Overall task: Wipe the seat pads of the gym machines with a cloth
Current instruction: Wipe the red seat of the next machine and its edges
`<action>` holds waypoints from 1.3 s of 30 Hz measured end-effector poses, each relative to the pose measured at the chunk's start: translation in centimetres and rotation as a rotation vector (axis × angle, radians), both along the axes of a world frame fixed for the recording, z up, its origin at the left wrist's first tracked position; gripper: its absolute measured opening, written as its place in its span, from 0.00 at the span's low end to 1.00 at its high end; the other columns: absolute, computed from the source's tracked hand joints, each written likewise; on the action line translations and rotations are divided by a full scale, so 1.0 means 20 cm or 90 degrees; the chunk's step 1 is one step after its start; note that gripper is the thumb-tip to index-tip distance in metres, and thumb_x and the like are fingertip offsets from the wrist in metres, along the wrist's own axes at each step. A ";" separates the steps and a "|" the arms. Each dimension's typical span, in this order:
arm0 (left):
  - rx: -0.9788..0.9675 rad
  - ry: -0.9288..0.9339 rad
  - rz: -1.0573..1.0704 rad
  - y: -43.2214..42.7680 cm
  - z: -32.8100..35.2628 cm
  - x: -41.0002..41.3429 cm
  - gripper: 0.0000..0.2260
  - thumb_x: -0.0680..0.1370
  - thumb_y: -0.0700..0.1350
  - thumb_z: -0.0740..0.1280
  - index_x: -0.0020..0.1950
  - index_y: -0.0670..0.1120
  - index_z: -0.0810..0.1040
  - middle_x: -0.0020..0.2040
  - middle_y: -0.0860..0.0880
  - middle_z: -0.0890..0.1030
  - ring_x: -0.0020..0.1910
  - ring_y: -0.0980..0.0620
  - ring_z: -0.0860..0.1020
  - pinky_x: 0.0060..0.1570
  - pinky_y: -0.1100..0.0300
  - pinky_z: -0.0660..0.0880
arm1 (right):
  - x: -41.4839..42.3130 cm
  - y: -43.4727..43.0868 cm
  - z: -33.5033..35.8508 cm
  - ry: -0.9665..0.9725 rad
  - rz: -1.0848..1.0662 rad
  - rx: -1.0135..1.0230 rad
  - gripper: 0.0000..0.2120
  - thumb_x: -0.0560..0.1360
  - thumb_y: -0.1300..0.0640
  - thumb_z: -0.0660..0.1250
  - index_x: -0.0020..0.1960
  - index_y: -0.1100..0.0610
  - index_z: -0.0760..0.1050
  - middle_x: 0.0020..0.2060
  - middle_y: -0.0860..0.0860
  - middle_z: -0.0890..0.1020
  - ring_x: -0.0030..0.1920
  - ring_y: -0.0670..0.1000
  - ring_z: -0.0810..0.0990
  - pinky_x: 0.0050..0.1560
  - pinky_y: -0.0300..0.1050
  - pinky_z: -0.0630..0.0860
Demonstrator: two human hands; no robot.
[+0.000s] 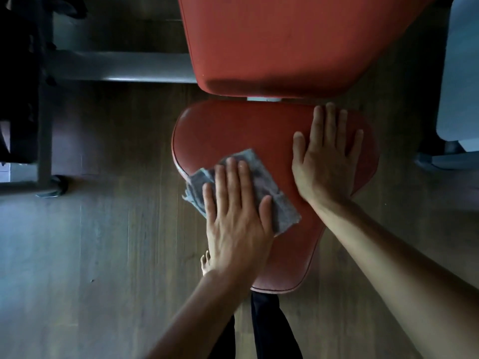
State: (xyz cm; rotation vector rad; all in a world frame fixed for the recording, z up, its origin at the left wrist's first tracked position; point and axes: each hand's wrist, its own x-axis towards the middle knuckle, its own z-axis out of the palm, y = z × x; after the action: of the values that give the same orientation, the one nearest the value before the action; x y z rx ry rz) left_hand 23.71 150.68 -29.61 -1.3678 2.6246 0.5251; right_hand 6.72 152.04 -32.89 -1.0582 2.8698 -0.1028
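Seat pad: our red seat pad (233, 130) runs lengthwise away from us, wide end toward the back pad (285, 42).
Cloth: the grey cloth (261, 182) lies slantwise on its left side, one corner past the edge.
Hidden: our left hand (236, 211) covers the cloth's middle; the back pad is cut off above.
Hands: left flat, pressing the cloth; right hand (326, 161) spread flat on bare pad just beside it.

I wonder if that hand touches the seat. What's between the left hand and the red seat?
The grey cloth. The left hand presses flat on it, over the seat, as the head view shows.
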 end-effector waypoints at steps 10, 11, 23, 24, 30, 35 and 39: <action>-0.114 0.034 0.079 -0.37 -0.15 -0.10 0.28 0.83 0.57 0.49 0.80 0.45 0.55 0.80 0.45 0.57 0.80 0.46 0.53 0.78 0.47 0.48 | 0.00 -0.01 -0.01 0.021 0.006 0.004 0.29 0.83 0.44 0.46 0.79 0.58 0.56 0.79 0.55 0.59 0.79 0.55 0.55 0.76 0.63 0.49; -0.102 0.040 0.081 -0.28 -0.12 -0.11 0.28 0.83 0.57 0.49 0.80 0.45 0.55 0.80 0.45 0.56 0.80 0.45 0.52 0.78 0.46 0.47 | 0.00 0.00 -0.01 0.022 0.001 0.006 0.29 0.83 0.44 0.46 0.79 0.58 0.57 0.79 0.55 0.59 0.79 0.55 0.55 0.76 0.63 0.50; -0.106 0.069 -0.088 -0.43 -0.14 -0.09 0.28 0.83 0.56 0.49 0.80 0.44 0.56 0.80 0.45 0.57 0.80 0.44 0.53 0.77 0.46 0.47 | -0.01 -0.01 0.03 -0.040 -0.012 0.024 0.29 0.82 0.44 0.47 0.80 0.56 0.55 0.79 0.54 0.57 0.80 0.54 0.52 0.77 0.64 0.47; -0.108 0.076 -0.162 -0.42 -0.13 -0.04 0.27 0.83 0.56 0.48 0.80 0.44 0.56 0.80 0.46 0.58 0.80 0.45 0.53 0.77 0.46 0.48 | -0.01 -0.02 0.05 -0.054 -0.025 0.033 0.29 0.83 0.45 0.47 0.80 0.56 0.55 0.80 0.54 0.56 0.80 0.54 0.51 0.77 0.65 0.46; -0.115 0.093 -0.212 -0.58 -0.16 0.03 0.28 0.83 0.58 0.49 0.80 0.47 0.56 0.80 0.47 0.58 0.80 0.47 0.54 0.78 0.49 0.48 | 0.23 -0.15 0.10 -0.128 -0.102 -0.070 0.24 0.83 0.54 0.55 0.78 0.50 0.60 0.79 0.51 0.57 0.80 0.52 0.52 0.77 0.60 0.47; -0.116 0.113 -0.190 -0.59 -0.20 -0.01 0.28 0.82 0.57 0.49 0.80 0.46 0.57 0.80 0.46 0.59 0.79 0.45 0.55 0.77 0.47 0.48 | 0.32 -0.13 0.03 -0.066 -0.105 -0.089 0.23 0.83 0.53 0.55 0.78 0.50 0.61 0.79 0.51 0.60 0.79 0.52 0.55 0.77 0.57 0.49; -0.101 0.114 -0.231 -0.60 -0.19 -0.01 0.28 0.83 0.57 0.46 0.81 0.47 0.52 0.81 0.46 0.55 0.80 0.45 0.51 0.77 0.46 0.46 | 0.33 -0.13 0.04 -0.077 -0.098 -0.081 0.23 0.83 0.52 0.55 0.78 0.50 0.60 0.79 0.51 0.59 0.79 0.52 0.54 0.77 0.57 0.49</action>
State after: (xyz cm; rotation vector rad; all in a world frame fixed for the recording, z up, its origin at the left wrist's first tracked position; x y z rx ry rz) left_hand 23.49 138.73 -33.31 -0.8775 3.0214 0.4111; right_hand 13.26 149.35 -32.11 -0.8175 2.8620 -0.3510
